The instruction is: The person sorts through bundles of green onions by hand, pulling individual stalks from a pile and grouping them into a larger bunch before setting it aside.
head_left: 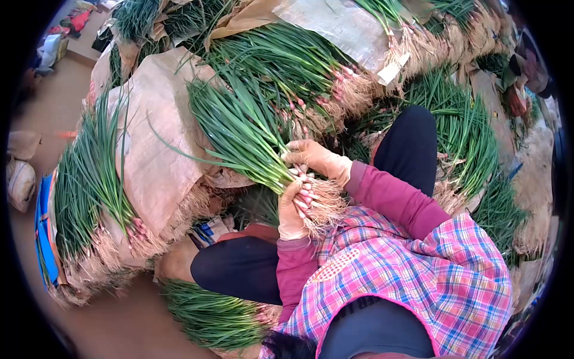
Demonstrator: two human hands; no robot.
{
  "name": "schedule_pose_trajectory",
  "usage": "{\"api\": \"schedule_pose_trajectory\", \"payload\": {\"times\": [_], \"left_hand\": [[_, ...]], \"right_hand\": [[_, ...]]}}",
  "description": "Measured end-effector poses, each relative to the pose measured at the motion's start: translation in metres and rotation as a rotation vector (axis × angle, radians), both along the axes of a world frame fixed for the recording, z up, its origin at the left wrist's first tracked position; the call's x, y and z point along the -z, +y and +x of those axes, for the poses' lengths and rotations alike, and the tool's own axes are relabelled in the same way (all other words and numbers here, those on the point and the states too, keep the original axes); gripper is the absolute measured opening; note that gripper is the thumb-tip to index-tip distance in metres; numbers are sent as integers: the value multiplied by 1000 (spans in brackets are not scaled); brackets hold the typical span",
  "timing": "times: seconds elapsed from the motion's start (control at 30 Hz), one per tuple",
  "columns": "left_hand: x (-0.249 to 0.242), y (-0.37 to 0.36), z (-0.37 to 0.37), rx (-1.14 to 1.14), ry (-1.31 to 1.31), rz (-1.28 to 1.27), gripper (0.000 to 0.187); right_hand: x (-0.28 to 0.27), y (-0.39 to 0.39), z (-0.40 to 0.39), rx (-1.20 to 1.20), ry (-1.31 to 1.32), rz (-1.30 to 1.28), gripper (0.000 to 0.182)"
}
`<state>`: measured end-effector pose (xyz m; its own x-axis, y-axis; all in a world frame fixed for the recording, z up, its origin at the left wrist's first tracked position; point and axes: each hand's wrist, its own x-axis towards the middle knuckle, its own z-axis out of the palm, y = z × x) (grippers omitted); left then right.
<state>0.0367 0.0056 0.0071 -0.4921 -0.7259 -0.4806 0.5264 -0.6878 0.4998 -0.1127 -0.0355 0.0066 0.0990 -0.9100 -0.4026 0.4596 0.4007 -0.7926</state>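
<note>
A bunch of spring onions [254, 140] with long green leaves, pinkish-white bulbs and pale stringy roots is held in front of my body. My left hand [291, 212], in a tan glove, is wrapped round the bunch just by the bulbs, its thumb uppermost. From the other side my right hand [317, 160], also gloved, closes its fingers on the stalks and bulbs of the same bunch. The leaves point away to the upper left, and the roots hang towards my checked apron [406, 269]. Some fingers of both hands are hidden behind the stalks.
A large heap of spring onions [293, 66] lies just beyond my hands, partly under brown sheets [161, 113]. More bunches stand on the left pile [89, 173], on the right pile [460, 131] and beside my leg [209, 314]. My bent knees [412, 143] flank the work. Bare floor [119, 323] shows lower left.
</note>
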Motion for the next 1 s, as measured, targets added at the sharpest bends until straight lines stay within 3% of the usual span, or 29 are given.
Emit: {"api": "schedule_pose_trajectory", "payload": {"times": [0.17,0.23,0.27,0.3,0.37,0.4,0.43,0.5,0.53,0.57,0.63,0.7,0.73,0.77,0.8,0.83,0.87,0.93,1.0], "left_hand": [[-7,-1,-7,37,-108,-19,24],[-22,2,-8,-25,34,30,27],[-16,1,-4,-17,144,10,24],[-23,-1,-3,-17,60,0,23],[-46,5,-12,-105,112,42,25],[-50,4,-11,-86,134,62,32],[15,0,8,-23,274,28,44],[8,1,2,32,302,89,57],[0,-1,-2,63,456,46,67],[-11,-4,-5,103,499,-10,71],[-37,0,-17,-31,486,3,71],[-35,1,-8,-11,438,56,68],[-14,0,-1,6,554,-14,67],[7,-5,4,17,672,-86,65],[-20,0,-1,-45,666,-64,65],[-24,1,-1,-81,617,-136,67],[-20,-1,0,-92,637,-191,68],[-26,2,1,-114,566,-204,70],[-44,-5,-7,-103,508,-192,72]], "right_hand": [[20,4,-10,121,116,17,25],[33,-5,-26,348,25,-1,29],[21,-2,-24,275,79,-60,32],[18,5,-21,97,83,-117,33],[23,11,-2,-19,-3,-230,31],[53,10,9,44,-235,-155,28],[46,11,6,68,-186,-211,24],[30,10,-17,18,184,-297,22],[16,9,-23,115,241,-99,21],[24,2,-42,57,377,-78,24],[51,-1,-67,-615,1380,-259,30],[53,28,-72,-1311,1249,-211,38],[56,26,-79,-1426,1170,-278,40],[35,7,-87,-1312,1337,-448,34],[31,-17,-88,-826,1570,-491,28],[31,-43,-84,-163,1558,-301,32],[0,-69,-82,95,1527,-292,35],[-3,-116,-78,-74,1634,-6,39],[18,-134,-75,-67,1673,-11,34]]}}
